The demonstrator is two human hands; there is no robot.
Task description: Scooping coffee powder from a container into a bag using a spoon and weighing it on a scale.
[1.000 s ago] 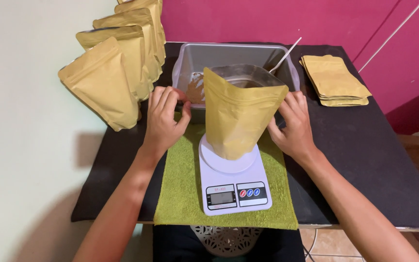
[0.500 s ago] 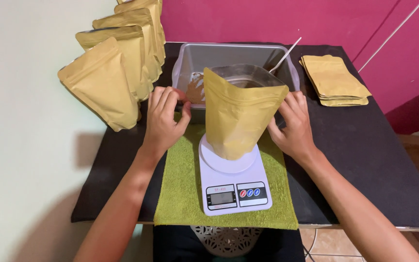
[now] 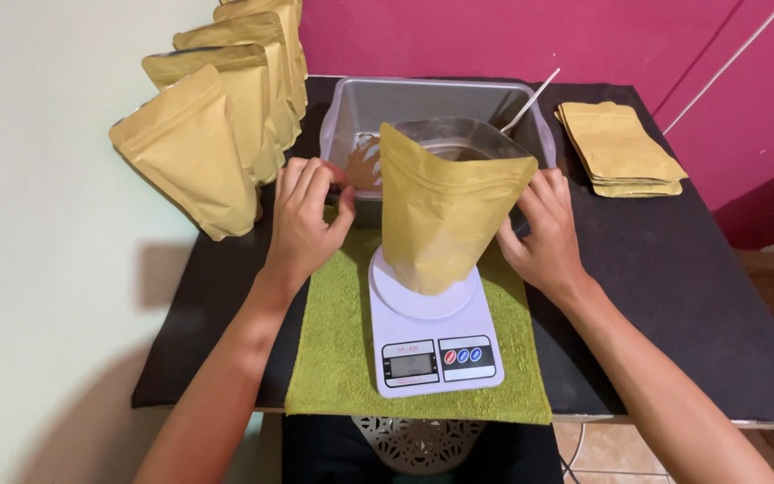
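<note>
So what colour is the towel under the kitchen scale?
Olive green, a plain towel beneath the white scale; the head view shows it.

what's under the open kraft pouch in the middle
The open pouch stands on the round platform of a white kitchen scale, which sits on a green towel. The platform's centre is covered by the pouch's base.

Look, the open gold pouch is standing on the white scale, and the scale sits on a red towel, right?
Not quite. The head view shows the open gold pouch standing on the white scale, but the towel under the scale is green, not red.
</note>
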